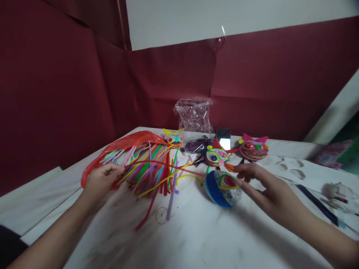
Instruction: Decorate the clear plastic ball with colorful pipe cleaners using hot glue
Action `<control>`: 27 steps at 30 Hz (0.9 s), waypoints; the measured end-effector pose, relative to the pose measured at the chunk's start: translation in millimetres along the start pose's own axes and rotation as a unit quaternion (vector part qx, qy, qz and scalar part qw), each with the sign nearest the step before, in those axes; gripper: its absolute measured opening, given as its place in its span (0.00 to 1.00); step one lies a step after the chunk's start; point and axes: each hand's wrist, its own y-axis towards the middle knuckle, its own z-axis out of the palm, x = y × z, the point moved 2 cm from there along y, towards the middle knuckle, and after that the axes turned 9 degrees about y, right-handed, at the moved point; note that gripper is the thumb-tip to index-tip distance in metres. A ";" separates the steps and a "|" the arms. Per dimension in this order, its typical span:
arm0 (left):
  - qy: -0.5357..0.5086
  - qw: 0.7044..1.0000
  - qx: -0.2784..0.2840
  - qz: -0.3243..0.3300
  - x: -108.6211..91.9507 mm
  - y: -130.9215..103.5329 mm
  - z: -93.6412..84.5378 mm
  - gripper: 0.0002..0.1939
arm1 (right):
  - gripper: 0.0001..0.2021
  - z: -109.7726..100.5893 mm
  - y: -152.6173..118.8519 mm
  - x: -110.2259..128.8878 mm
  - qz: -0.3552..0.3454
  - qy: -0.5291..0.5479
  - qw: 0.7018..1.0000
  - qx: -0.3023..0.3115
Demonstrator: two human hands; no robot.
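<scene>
A red pipe cleaner [157, 163] stretches from the pinched fingers of my left hand [105, 178] to the half-covered ball. This clear, crinkled ball [218, 196] carries a blue band and a green, yellow and red coiled patch. At its upper right, the thumb and fingers of my right hand [262, 183] grip the edge by the red coil. Left of the ball lies a pile of coloured pipe cleaners [151, 164] on a red plastic bag [134, 137]. Loose strips, among them a purple pipe cleaner [171, 201], lie in front of it.
Three decorated animal heads, yellow-eared [174, 139], red-horned [215, 157] and pink-eared [254, 147], sit behind. A phone [223, 139] and a clear plastic bag [195, 116] stand by the wall. A rubber band [161, 215] lies in front; a dark blue strip [318, 204] lies right.
</scene>
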 end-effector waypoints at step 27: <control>0.144 0.968 0.109 0.177 -47.2 20.7 64.7 0.13 | 0.14 72.4 -54.6 30.0 0.003 0.091 0.951 0.295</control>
